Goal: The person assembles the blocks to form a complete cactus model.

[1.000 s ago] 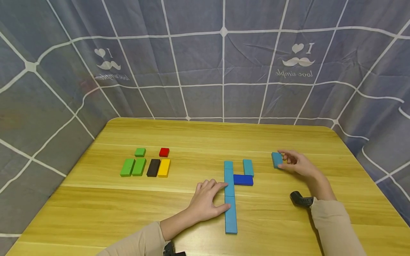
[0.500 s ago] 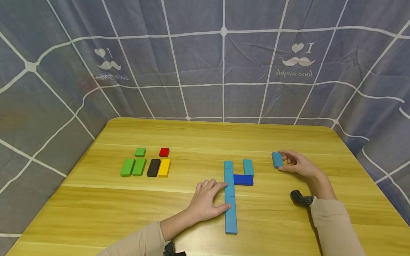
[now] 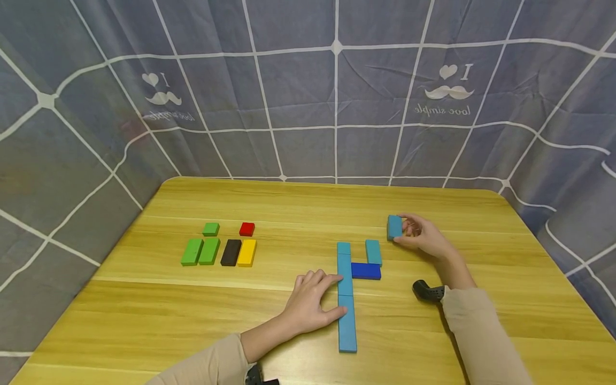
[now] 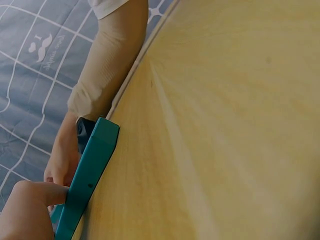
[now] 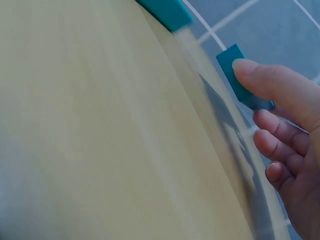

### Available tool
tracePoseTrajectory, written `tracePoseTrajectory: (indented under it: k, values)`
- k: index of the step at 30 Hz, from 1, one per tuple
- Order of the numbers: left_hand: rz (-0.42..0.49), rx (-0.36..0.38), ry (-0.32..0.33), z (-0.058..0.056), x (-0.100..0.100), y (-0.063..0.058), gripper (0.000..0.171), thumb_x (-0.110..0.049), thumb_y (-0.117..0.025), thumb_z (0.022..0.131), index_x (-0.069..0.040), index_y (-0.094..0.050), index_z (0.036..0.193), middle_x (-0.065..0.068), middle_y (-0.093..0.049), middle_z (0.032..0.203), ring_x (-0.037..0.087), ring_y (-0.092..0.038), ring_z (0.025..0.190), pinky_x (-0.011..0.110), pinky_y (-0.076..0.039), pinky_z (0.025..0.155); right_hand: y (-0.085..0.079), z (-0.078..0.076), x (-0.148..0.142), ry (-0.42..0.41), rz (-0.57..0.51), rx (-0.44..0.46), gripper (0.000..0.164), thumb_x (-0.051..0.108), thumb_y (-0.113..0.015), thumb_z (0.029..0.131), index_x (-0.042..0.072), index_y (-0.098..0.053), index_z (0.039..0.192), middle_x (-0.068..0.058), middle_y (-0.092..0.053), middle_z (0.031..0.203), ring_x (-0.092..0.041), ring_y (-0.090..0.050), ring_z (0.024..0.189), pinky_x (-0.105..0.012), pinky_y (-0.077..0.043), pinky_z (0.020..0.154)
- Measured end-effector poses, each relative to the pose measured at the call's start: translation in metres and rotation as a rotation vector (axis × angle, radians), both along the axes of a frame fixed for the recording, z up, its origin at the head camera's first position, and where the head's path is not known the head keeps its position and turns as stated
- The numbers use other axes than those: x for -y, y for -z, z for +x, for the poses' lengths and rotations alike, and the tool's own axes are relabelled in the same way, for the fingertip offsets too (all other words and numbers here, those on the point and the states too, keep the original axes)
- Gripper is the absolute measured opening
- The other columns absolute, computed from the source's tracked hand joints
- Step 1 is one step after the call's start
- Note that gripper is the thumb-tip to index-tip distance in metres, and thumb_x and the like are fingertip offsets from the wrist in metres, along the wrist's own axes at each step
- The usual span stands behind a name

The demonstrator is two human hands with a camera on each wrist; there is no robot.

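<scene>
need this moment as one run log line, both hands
left hand: touching light-blue column | right hand: pinching light-blue block | dark-blue block: against column's right side

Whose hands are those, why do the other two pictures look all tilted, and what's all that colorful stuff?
These are a person's own bare left hand and right hand. One camera sits on the head, looking down; the tilted pictures come from wrist cameras, one on each arm.

On the wooden table lie three green blocks, a red block, a black block and a yellow block. Nearer the middle is a long light blue row, with a dark blue block beside it and a turquoise block behind that.

The left hand touches the row; the right hand pinches a light blue block.
</scene>
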State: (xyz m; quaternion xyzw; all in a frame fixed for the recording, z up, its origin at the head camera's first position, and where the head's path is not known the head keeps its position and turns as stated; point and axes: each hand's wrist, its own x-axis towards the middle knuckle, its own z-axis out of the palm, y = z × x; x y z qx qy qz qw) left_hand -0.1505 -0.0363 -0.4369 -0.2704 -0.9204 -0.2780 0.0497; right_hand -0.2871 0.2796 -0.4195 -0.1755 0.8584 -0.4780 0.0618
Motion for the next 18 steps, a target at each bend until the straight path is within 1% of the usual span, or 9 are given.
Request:
tracePoseTrajectory:
  k: [4, 10, 12, 18]
  values:
    - [0.0, -0.003, -0.002, 0.0, 0.0, 0.0, 0.056, -0.047, -0.063, 0.076, -0.019, -0.054, 0.124, -0.006, -0.049, 0.09, 0.009, -0.036, 0.077, 0.029, -0.026, 0.075, 0.002, -0.009, 0.016, -0.016, 0.0, 0.005, 0.065, 0.009, -0.071, 0.079, -0.006, -0.038, 0.133, -0.017, -0.05, 0.096, -0.012, -0.046, 0.075, -0.022, -0.04, 0.066]
    - [0.0, -0.004, -0.006, 0.0, 0.0, 0.0, 0.056, -0.047, -0.064, 0.076, -0.019, -0.054, 0.124, -0.007, -0.048, 0.089, 0.009, -0.036, 0.077, 0.029, -0.026, 0.075, 0.005, -0.019, 0.032, -0.049, 0.023, -0.001, 0.065, 0.009, -0.07, 0.079, -0.007, -0.037, 0.133, -0.017, -0.05, 0.095, -0.014, -0.045, 0.074, -0.022, -0.039, 0.065]
    - [-0.001, -0.004, -0.006, 0.0, 0.0, 0.0, 0.056, -0.047, -0.064, 0.076, -0.019, -0.054, 0.124, -0.007, -0.048, 0.089, 0.009, -0.036, 0.077, 0.029, -0.026, 0.075, 0.005, -0.022, 0.036, -0.068, 0.026, -0.003, 0.064, 0.009, -0.071, 0.079, -0.008, -0.039, 0.132, -0.017, -0.05, 0.093, -0.016, -0.045, 0.074, -0.023, -0.04, 0.065]
    - [-0.007, 0.0, -0.005, 0.0, 0.0, 0.0, 0.056, -0.048, -0.063, 0.076, -0.02, -0.054, 0.124, -0.007, -0.048, 0.089, 0.009, -0.036, 0.077, 0.029, -0.026, 0.075, 0.006, -0.025, 0.047, -0.109, 0.016, 0.028, 0.063, 0.01, -0.071, 0.079, -0.006, -0.04, 0.132, -0.014, -0.05, 0.092, -0.019, -0.043, 0.075, -0.023, -0.038, 0.064]
